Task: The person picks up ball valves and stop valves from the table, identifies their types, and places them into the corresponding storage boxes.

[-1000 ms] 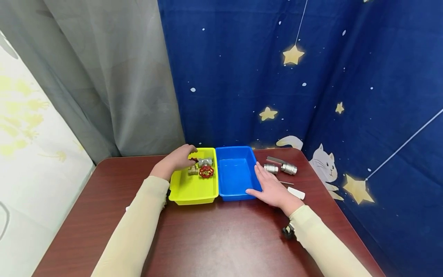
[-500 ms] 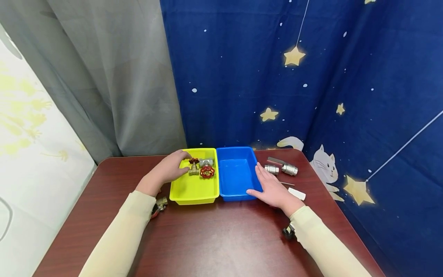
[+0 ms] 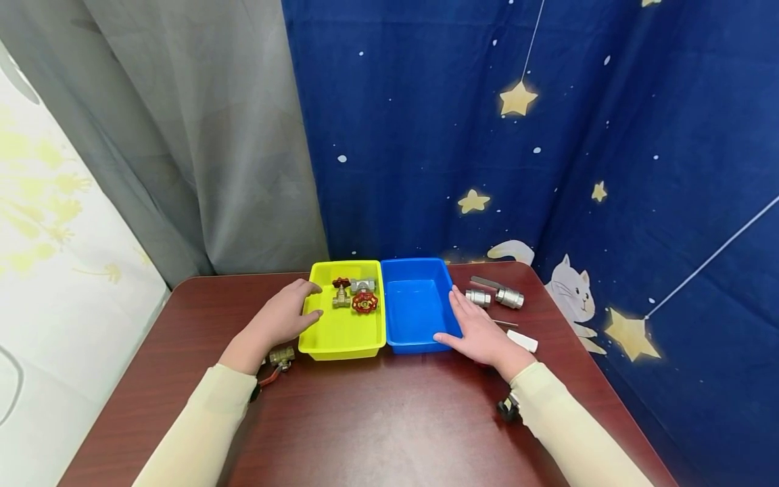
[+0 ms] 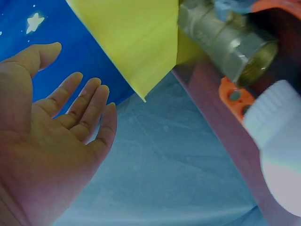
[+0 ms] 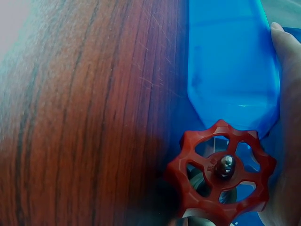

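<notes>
My left hand (image 3: 281, 314) hovers at the left rim of a yellow bin (image 3: 341, 335), fingers relaxed and apart, holding nothing. Inside that bin stand a small brass gate valve (image 3: 341, 297) with a dark red handwheel and a larger one with a red handwheel (image 3: 364, 303). A brass ball valve (image 4: 228, 42) lies beside the bin, near my left wrist. My right hand (image 3: 477, 330) rests with straight fingers along the right rim of a blue bin (image 3: 416, 318). Under my right hand, the right wrist view shows another red handwheel (image 5: 223, 172), which the hand hides from the head view.
Both bins stand side by side towards the table's back edge. Right of the blue bin lie two silver ball valves (image 3: 477, 297), one with a flat lever, and a white block-like piece (image 3: 522, 340). A white rounded object (image 4: 282, 150) shows beside the brass ball valve. Curtains hang behind the table (image 3: 389, 419).
My left hand has drawn back from the small brass gate valve, leaving it in the yellow bin, and moved left and nearer. More of the brass ball valve shows. My right hand stays put.
</notes>
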{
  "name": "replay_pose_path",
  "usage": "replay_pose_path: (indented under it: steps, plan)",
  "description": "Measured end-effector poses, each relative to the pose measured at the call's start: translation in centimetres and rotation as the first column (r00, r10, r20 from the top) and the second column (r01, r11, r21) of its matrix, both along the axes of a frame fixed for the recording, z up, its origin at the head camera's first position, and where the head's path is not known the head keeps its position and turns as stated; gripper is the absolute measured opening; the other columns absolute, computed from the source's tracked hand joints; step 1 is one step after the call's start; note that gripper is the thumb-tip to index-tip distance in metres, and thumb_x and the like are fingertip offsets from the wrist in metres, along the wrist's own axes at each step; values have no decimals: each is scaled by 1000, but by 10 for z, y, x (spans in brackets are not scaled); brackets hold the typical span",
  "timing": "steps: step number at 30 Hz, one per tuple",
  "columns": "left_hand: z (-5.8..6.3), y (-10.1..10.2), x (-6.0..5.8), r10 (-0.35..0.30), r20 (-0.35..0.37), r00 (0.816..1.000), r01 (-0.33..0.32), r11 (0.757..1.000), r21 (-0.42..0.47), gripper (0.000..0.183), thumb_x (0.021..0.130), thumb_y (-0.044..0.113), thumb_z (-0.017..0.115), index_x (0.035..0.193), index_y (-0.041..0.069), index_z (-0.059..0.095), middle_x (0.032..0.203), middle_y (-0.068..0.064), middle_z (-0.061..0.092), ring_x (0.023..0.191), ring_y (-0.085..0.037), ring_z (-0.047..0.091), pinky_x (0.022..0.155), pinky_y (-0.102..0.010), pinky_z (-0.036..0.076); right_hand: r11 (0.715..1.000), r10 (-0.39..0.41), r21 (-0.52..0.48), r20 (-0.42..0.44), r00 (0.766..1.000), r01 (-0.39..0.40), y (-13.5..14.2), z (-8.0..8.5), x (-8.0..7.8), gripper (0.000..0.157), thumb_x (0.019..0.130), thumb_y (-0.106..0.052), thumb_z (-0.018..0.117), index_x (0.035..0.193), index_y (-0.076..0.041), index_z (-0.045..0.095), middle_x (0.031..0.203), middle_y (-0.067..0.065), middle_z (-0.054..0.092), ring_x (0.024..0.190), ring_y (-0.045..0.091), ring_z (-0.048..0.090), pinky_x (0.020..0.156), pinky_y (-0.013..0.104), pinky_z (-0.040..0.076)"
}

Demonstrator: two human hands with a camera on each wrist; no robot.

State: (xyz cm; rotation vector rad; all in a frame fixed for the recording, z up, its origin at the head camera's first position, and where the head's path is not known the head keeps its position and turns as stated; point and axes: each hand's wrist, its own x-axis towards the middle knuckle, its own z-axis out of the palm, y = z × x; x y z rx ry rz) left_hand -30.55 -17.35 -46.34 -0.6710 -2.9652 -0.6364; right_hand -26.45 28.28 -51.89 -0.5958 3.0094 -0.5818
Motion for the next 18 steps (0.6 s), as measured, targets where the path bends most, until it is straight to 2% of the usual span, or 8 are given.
replay_pose_path:
  steps: [10, 13, 18]
  plan:
    - [-7, -5, 8, 8, -19, 1000, -8, 1000, 3, 53, 103, 28, 78, 144, -2, 63, 142, -22, 63, 125, -37, 61, 111, -59, 52, 1000, -4, 7, 5, 1000, 4, 0, 1, 1, 116, 102, -83, 52, 177, -3, 13, 186, 12, 5, 169, 40, 14, 131, 68, 21]
    - [-12, -5, 13, 37, 4, 999, -37, 999, -2, 67, 104, 36, 77, 151, -6, 56, 149, -26, 57, 129, -40, 59, 112, -60, 51, 1000, -1, -5, 4, 1000, 1, 0, 2, 2, 117, 101, -83, 53, 177, -3, 14, 186, 12, 5, 169, 40, 14, 131, 67, 21]
    - [-25, -1, 25, 85, 62, 994, -84, 996, -20, 100, 103, 58, 71, 168, -7, 32, 170, -30, 38, 146, -47, 49, 119, -64, 45, 1000, -3, 0, -2, 1000, 3, -1, 2, 2, 116, 102, -83, 52, 176, -2, 15, 186, 13, 7, 169, 41, 15, 130, 69, 22]
